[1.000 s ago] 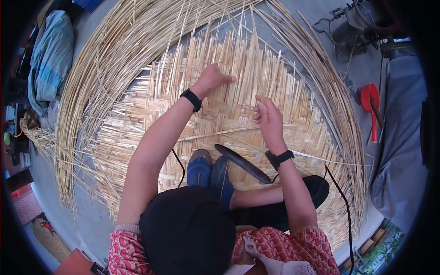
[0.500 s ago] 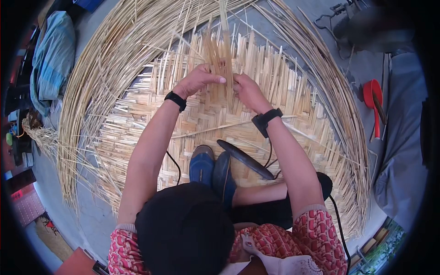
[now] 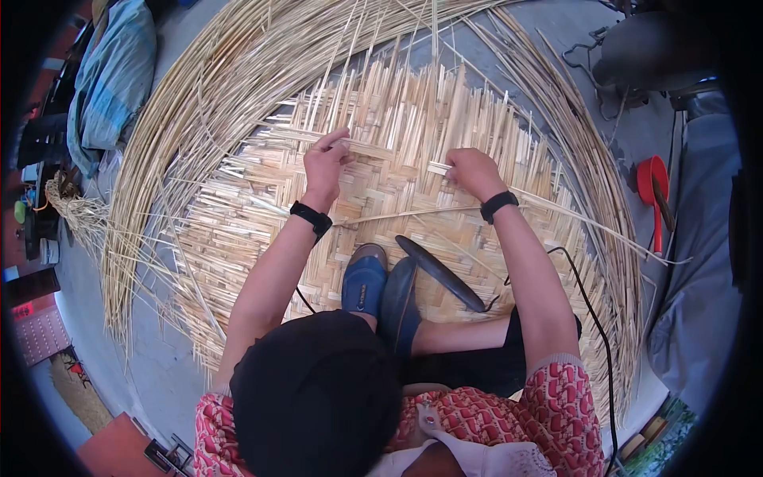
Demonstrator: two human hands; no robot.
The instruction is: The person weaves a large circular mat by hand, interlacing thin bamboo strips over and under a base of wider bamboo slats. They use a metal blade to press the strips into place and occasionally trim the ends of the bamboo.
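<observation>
A woven mat of pale split-reed strips (image 3: 381,191) lies on the ground, its far edge a fringe of upright loose ends. My left hand (image 3: 324,168) is over the mat's left-middle part, fingers curled around a flat reed strip (image 3: 369,149) that runs sideways. To the right, my right hand (image 3: 475,172) pinches the tip of another long strip (image 3: 588,221), which trails off past the wrist to the right edge of the mat. A dark tapered bar (image 3: 442,274) rests on the mat beside my blue shoes (image 3: 366,282).
Long loose reeds (image 3: 151,159) curve around the left and far sides, with another bundle (image 3: 584,135) on the right. A red ladle-like scoop (image 3: 653,199) lies at the right near grey cloth (image 3: 703,222). A blue-and-grey sack (image 3: 115,87) stands at upper left.
My hands were close together over upright strips at the far edge; now they are apart and nearer. The upright strips lie flatter, and sideways strips are in my hands.
</observation>
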